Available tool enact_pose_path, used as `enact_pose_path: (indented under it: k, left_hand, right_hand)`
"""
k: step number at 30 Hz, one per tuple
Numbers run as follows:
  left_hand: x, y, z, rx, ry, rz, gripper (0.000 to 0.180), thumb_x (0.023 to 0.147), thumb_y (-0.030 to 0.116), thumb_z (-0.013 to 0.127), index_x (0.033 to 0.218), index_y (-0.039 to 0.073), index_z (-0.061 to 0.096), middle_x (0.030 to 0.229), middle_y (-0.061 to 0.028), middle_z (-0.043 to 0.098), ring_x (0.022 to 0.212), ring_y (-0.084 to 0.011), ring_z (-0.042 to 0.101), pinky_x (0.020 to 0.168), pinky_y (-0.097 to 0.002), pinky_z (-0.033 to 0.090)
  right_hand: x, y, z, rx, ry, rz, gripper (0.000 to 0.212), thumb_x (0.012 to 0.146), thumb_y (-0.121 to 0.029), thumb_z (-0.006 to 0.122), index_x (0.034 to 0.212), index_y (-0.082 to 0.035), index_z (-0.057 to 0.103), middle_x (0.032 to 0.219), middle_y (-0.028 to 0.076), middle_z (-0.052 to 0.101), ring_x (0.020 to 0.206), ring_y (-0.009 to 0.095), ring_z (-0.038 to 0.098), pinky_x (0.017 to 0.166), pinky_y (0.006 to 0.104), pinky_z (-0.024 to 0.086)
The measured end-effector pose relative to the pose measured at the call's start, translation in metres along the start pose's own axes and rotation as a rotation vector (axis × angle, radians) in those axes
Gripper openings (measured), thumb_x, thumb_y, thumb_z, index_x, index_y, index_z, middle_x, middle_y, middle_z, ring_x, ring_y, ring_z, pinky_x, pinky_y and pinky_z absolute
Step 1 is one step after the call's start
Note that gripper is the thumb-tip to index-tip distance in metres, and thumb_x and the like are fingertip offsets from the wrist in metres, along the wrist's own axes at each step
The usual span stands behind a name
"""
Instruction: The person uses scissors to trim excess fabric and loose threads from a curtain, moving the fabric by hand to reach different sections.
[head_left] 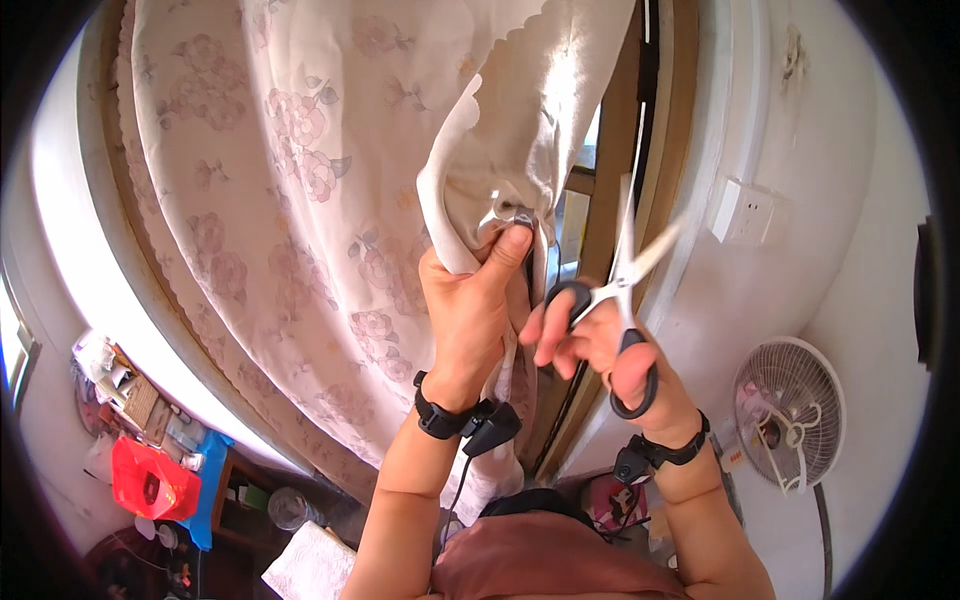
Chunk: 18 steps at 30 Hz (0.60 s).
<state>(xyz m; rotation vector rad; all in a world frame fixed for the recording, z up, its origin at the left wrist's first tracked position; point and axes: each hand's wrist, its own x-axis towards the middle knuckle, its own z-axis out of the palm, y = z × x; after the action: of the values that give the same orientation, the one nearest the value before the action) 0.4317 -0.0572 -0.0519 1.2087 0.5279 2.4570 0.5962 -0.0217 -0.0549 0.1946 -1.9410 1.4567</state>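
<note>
A pale curtain (320,220) printed with pinkish flowers hangs in front of me, its shiny plain backing (520,120) turned outward on the right. My left hand (465,315) is closed on the gathered curtain, thumb uppermost. A small dark grey piece (523,216) shows at the thumb tip; I cannot make out what it is. To the right, my right hand (600,345) holds a pair of scissors (624,275) with black handles, finger and thumb in the loops. The blades point up and stand spread apart, slightly blurred, clear of the cloth.
A wood-framed door or window (600,150) shows behind the curtain's right edge. On the right wall are a white socket (748,212) and a round fan (790,410). At lower left, a red plastic container (150,480) stands on a table with a blue cover (208,490).
</note>
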Motion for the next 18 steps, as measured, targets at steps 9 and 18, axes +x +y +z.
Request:
enact_pose_path:
  k: [9, 18]
  left_hand:
    - [-0.006, 0.007, 0.000, 0.114, 0.005, -0.042, 0.020, 0.088, 0.001, 0.073, 0.107, -0.001, 0.070, 0.101, -0.0051, 0.072, 0.089, -0.0112, 0.065, 0.083, -0.0263, 0.052]
    - [-0.006, 0.004, -0.001, 0.142, 0.015, -0.055, 0.021, 0.088, 0.002, 0.073, 0.109, -0.001, 0.069, 0.101, -0.0050, 0.072, 0.090, -0.0111, 0.065, 0.082, -0.0266, 0.052]
  right_hand:
    - [-0.003, 0.007, 0.011, 0.175, -0.228, 0.173, 0.078, 0.083, -0.077, 0.054, 0.106, -0.003, 0.056, 0.101, 0.004, 0.057, 0.092, 0.014, 0.048, 0.087, 0.0281, 0.040]
    - [-0.001, 0.024, 0.006, 0.243, -0.295, 0.217, 0.080, 0.083, -0.077, 0.054, 0.107, -0.001, 0.056, 0.102, 0.006, 0.058, 0.094, 0.015, 0.052, 0.085, 0.0286, 0.041]
